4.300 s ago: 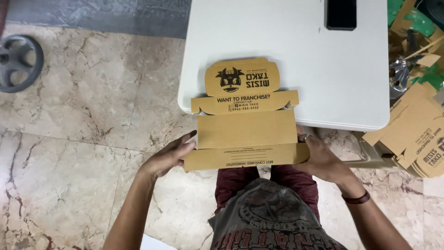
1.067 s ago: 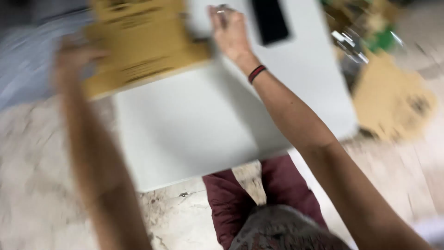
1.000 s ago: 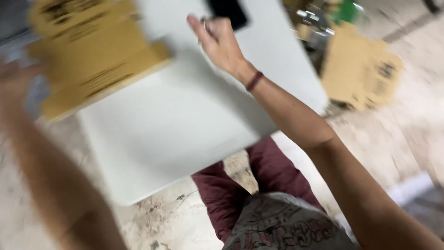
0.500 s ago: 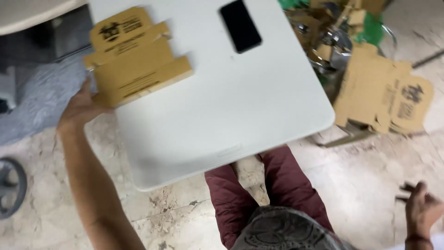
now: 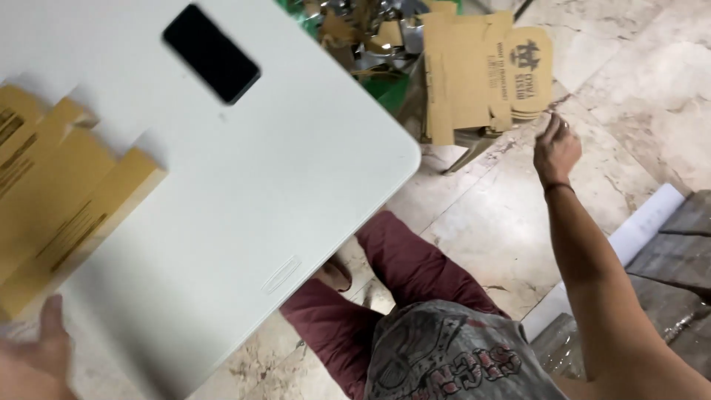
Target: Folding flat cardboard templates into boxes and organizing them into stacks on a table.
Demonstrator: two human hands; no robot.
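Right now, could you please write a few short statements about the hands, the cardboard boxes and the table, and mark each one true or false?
1. The right hand reaches toward the stack of flat cardboard boxes on the floor side of the table. True.
2. A black phone lies on the white table. True.
3. The folded cardboard box lies on the marble floor. False: it rests on the table, at its left end.
4. The left hand grips the phone. False: it sits by the near edge of the folded box, far from the phone.
5. The right wrist wears a dark band. True.
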